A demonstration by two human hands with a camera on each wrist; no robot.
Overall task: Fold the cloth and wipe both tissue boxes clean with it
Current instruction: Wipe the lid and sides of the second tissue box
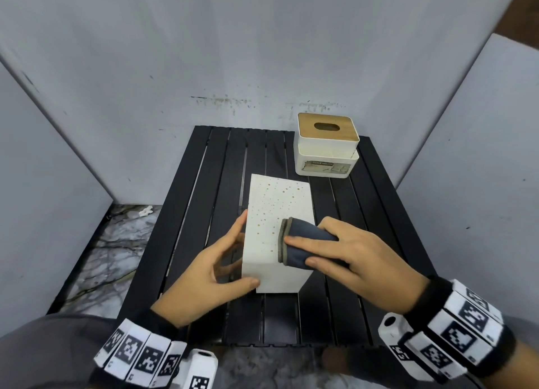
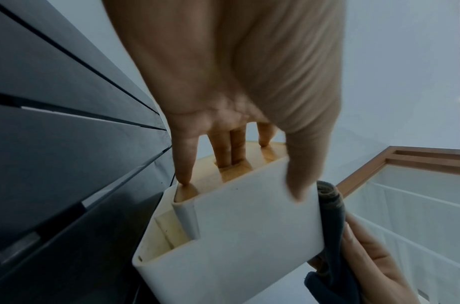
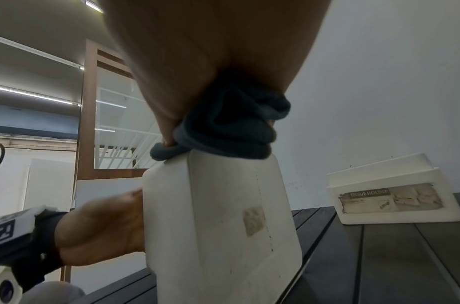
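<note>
- Right hand (image 1: 358, 260) grips folded cloth (image 1: 303, 242) on near box (image 1: 277, 231), which lies tipped on its side, mid-table.
- Left hand (image 1: 213, 269) clamps that box: thumb on the near end, fingers on its left face.
- Risk: a hard wipe may slide the box out of that grip.
- Far box (image 1: 326, 146) behind it, upright, likely unwiped.
- Black slatted table (image 1: 186, 213); slots could snag cloth.
- White panels (image 1: 116, 67) around.

A torn, worn label (image 3: 389, 200) on the front wall of the far tissue box (image 3: 395, 185), standing at two o'clock on the worktop (image 3: 379, 257), reads "TISSUE HOLDER". Its smaller print is too blurred to read.
</note>
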